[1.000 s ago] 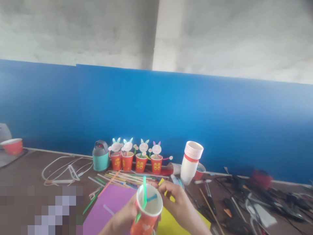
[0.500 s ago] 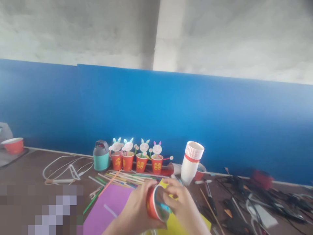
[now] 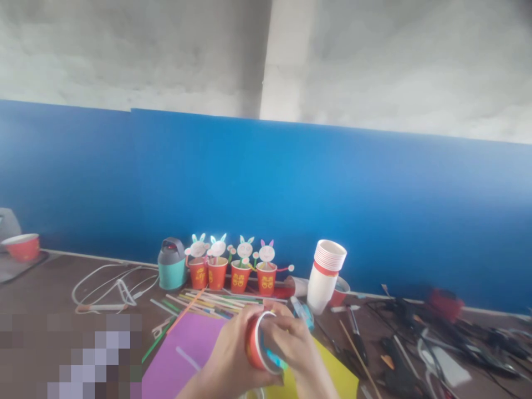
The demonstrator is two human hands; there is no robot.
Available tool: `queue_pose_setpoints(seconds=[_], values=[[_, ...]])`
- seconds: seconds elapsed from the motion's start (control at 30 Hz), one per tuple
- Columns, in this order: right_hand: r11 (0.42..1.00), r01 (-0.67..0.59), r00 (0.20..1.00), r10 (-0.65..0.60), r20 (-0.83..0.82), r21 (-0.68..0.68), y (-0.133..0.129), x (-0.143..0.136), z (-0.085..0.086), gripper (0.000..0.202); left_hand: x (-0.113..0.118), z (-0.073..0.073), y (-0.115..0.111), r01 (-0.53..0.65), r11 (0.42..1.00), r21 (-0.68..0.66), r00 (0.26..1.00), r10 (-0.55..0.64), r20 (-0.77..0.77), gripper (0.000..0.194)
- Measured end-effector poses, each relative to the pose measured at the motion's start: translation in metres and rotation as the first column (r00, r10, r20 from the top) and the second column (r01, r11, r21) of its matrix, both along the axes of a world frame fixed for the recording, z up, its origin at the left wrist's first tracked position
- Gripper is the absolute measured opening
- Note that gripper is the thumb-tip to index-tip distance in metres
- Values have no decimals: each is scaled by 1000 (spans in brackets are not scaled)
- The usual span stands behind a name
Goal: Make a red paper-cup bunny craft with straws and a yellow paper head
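Note:
My left hand (image 3: 230, 352) is closed around a red paper cup (image 3: 252, 344), tipped so its white-rimmed mouth faces right. Inside the cup shows something bright cyan (image 3: 274, 359), too blurred to name. My right hand (image 3: 293, 346) has its fingers bent into the cup's mouth; the fingertips are hidden, and whatever they grip cannot be seen. Beneath both hands lie a purple sheet (image 3: 183, 352) and a yellow sheet (image 3: 332, 363). Just beyond my right hand is a light-blue object (image 3: 305, 315), partly covered.
Several red cups with rabbit figures (image 3: 240, 276) line the blue partition (image 3: 266, 183). Beside them stand a teal container (image 3: 172, 271) and a tall cup stack (image 3: 324, 280). Coloured sticks (image 3: 216, 302) lie in front. Cables and tools (image 3: 415, 343) crowd the right; a white cable (image 3: 124, 291) lies left.
My right hand has pushed its fingers deeper into the cup, shifting slightly left. More of the light-blue object and yellow sheet is uncovered. My left hand keeps hold of the cup.

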State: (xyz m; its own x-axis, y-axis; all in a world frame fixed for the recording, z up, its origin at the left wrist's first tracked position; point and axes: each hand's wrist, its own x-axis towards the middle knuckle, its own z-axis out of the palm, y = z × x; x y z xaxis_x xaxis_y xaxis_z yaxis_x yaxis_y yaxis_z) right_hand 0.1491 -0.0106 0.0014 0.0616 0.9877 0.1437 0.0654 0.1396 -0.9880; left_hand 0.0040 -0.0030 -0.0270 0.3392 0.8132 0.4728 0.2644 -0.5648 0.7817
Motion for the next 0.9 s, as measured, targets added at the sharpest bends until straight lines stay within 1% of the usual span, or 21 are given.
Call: queue_pose_setpoints(seconds=[0.13,0.27,0.33,0.43,0.5,0.57,0.73,0.9], values=[[999,32,999,-32,-30,-10,-4,-4,8,38,0,-3,-1,39,999,7,997,-39,62,90],[997,70,997,-71,24,10,-8,-4,14,37,1,-4,0,97,995,5,984,-96,151,89],[999,44,997,-44,69,5,-11,-3,17,35,2,-2,0,139,990,1,969,-136,206,87],[999,-38,993,41,113,-25,-15,-2,22,29,2,2,0,194,981,-3,949,-187,253,82],[999,-25,993,27,114,-21,-17,-3,26,26,2,3,0,214,977,-8,943,-204,264,81],[1000,16,994,-15,111,-9,-19,-5,28,23,2,2,0,214,977,-13,942,-202,268,82],[999,36,992,-38,117,24,-18,-10,28,15,2,-4,0,169,986,4,953,-165,256,83],[992,122,983,-127,133,43,-17,-10,23,13,3,-2,-1,164,986,-26,955,-153,255,80]])
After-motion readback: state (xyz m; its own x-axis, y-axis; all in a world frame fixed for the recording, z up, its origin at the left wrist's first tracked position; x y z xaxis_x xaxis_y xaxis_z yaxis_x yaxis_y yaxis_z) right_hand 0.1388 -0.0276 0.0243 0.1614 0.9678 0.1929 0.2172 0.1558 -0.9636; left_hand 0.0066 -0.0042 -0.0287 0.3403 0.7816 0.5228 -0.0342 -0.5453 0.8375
